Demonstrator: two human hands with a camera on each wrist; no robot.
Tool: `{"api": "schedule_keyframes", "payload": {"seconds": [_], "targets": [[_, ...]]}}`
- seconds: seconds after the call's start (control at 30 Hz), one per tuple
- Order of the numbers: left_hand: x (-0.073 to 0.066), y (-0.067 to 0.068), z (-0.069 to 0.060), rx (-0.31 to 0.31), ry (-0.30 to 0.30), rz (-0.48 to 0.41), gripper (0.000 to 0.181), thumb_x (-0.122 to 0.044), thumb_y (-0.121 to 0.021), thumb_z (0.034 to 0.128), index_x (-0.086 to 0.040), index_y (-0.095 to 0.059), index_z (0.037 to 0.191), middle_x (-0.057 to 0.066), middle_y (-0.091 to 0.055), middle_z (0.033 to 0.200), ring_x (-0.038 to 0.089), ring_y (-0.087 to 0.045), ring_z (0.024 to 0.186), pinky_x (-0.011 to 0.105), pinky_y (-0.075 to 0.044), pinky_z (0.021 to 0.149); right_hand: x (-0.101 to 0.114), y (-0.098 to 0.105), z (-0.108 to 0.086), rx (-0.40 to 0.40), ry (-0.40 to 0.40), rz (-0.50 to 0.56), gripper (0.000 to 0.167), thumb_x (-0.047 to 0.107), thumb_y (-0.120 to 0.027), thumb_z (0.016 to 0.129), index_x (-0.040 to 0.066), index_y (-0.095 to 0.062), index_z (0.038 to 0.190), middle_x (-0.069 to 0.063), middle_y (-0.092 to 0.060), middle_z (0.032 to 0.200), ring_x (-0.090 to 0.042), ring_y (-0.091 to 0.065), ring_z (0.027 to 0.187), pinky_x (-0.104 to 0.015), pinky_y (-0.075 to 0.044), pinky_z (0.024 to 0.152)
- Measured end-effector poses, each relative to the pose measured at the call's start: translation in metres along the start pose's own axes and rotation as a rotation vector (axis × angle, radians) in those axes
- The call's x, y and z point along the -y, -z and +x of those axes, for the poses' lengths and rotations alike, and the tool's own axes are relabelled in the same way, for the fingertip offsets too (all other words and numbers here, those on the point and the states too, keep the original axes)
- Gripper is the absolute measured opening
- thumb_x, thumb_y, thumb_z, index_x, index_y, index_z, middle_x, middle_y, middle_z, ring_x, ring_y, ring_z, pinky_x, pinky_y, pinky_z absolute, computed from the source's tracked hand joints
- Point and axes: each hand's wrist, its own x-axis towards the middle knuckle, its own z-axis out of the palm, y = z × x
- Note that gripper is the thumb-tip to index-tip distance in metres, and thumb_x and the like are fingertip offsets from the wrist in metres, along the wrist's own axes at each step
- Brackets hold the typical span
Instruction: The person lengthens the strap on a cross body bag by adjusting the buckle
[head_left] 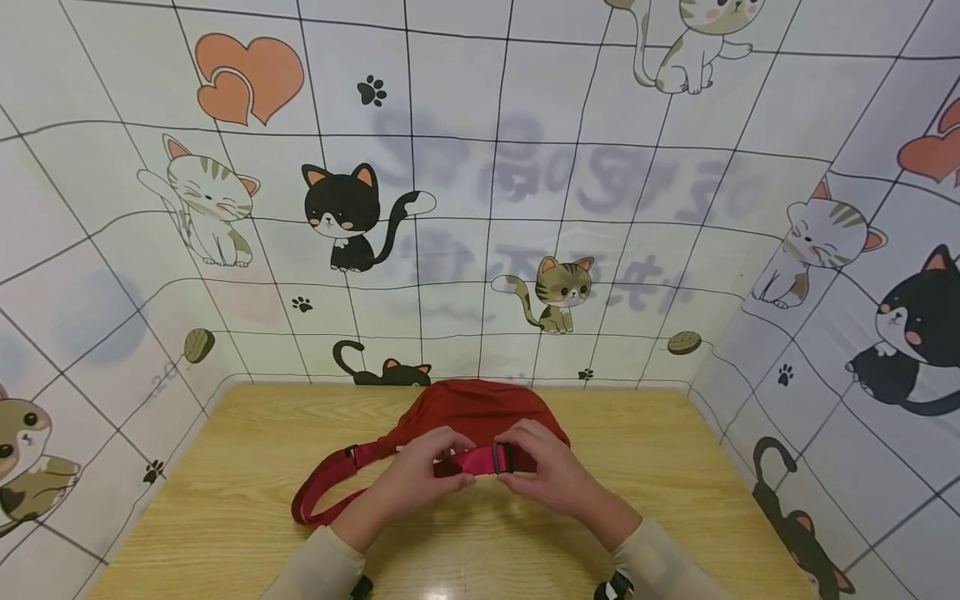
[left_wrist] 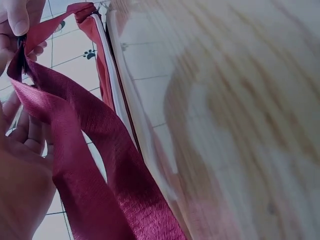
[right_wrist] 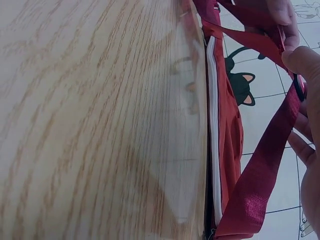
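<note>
A red waist bag [head_left: 483,408] lies on the table, its long red strap [head_left: 318,483] looping out to the left. In front of the bag, my left hand [head_left: 420,467] pinches a raised stretch of the strap between thumb and fingers. My right hand [head_left: 551,471] grips the strap beside a dark slide buckle [head_left: 497,458], close to my left hand. The right wrist view has the right thumb by the buckle [right_wrist: 299,87], and a white zip [right_wrist: 214,125] along the bag. Two layers of strap [left_wrist: 85,160] hang past the left hand in the left wrist view.
The wooden table [head_left: 225,467] is pale and glossy. White sheeting [head_left: 465,208] printed with cats and grid lines stands behind it and at both sides. A small black adjuster [head_left: 350,452] sits on the strap's left part. Dark bands show at both sleeves.
</note>
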Motion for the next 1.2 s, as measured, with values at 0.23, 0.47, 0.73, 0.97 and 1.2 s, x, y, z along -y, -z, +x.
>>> {"api": "schedule_keyframes", "payload": {"seconds": [0.23,0.47,0.73,0.97,1.2], "targets": [[-0.001,-0.001,0.005,0.034,0.009,-0.063,0.020,-0.025,-0.078,0.1062,-0.023,-0.074,0.126,-0.013,-0.073,0.101,0.010,-0.067,0.088,0.029,-0.057,0.079,0.001,-0.001,-0.001,0.004,0.009,-0.015,0.053,0.023,-0.095,0.090,0.019,-0.070,0.136,0.011,-0.064,0.128,-0.012,-0.060,0.118,-0.037,-0.060,0.096],[-0.004,-0.003,0.009,0.039,0.019,-0.047,0.019,-0.019,-0.076,0.1064,-0.024,-0.074,0.125,-0.014,-0.071,0.094,0.009,-0.064,0.086,0.027,-0.056,0.078,0.000,-0.002,-0.001,-0.021,0.063,-0.028,0.053,0.019,-0.097,0.088,0.015,-0.072,0.134,0.009,-0.065,0.127,-0.012,-0.060,0.117,-0.036,-0.059,0.095],[-0.002,-0.008,0.017,0.034,0.008,-0.038,0.017,-0.021,-0.077,0.1062,-0.027,-0.073,0.121,-0.014,-0.071,0.097,0.009,-0.065,0.090,0.028,-0.056,0.080,0.000,-0.003,0.002,-0.009,0.105,-0.045,0.049,0.024,-0.096,0.089,0.019,-0.072,0.132,0.012,-0.065,0.125,-0.008,-0.059,0.119,-0.034,-0.056,0.099],[-0.005,-0.009,0.018,0.042,0.023,-0.066,0.015,-0.018,-0.076,0.1070,-0.019,-0.070,0.121,-0.013,-0.070,0.098,0.009,-0.065,0.090,0.028,-0.055,0.080,0.004,-0.005,0.005,-0.022,0.137,-0.050,0.050,0.022,-0.098,0.086,0.015,-0.074,0.130,0.008,-0.067,0.123,-0.009,-0.061,0.117,-0.036,-0.056,0.097],[0.000,-0.001,0.009,0.070,0.069,-0.064,0.014,-0.020,-0.075,0.1077,-0.025,-0.070,0.120,-0.013,-0.072,0.101,0.010,-0.067,0.093,0.030,-0.055,0.086,0.003,-0.003,0.003,-0.017,0.092,-0.049,0.052,0.024,-0.097,0.088,0.017,-0.073,0.133,0.011,-0.065,0.127,-0.009,-0.060,0.120,-0.037,-0.057,0.100]]}}
